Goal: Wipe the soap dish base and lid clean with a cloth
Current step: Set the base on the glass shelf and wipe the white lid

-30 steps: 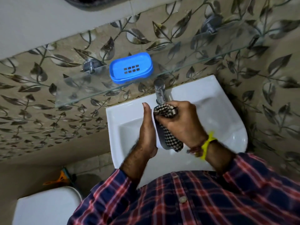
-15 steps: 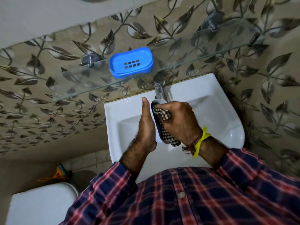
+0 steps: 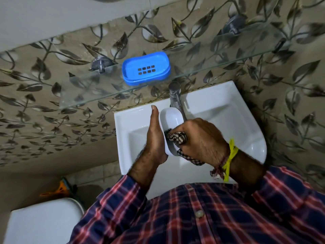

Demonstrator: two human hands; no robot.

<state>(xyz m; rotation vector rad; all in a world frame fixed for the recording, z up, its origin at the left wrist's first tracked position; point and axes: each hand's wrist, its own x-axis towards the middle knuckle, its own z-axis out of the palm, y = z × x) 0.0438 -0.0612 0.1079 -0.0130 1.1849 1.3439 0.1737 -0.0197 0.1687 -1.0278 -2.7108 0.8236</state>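
Over the sink, my left hand (image 3: 155, 138) holds a white oval soap dish lid (image 3: 171, 118) upright, hollow side facing right. My right hand (image 3: 202, 140) grips a black-and-white checked cloth (image 3: 178, 137) and presses it into the lower half of the lid; a loose end of the cloth hangs below my fist. The blue soap dish base (image 3: 146, 68), with a grid of drain holes, rests on the glass shelf (image 3: 228, 62) above the sink, apart from both hands.
A white washbasin (image 3: 228, 117) lies under my hands, with a chrome tap (image 3: 174, 94) just behind the lid. Leaf-patterned tiles cover the wall. A white toilet tank (image 3: 42, 222) sits lower left, with an orange object (image 3: 59, 189) on the floor beside it.
My right hand has slid the cloth down from the top of the lid to its lower half, uncovering the white upper inside. The left hand has kept its hold.
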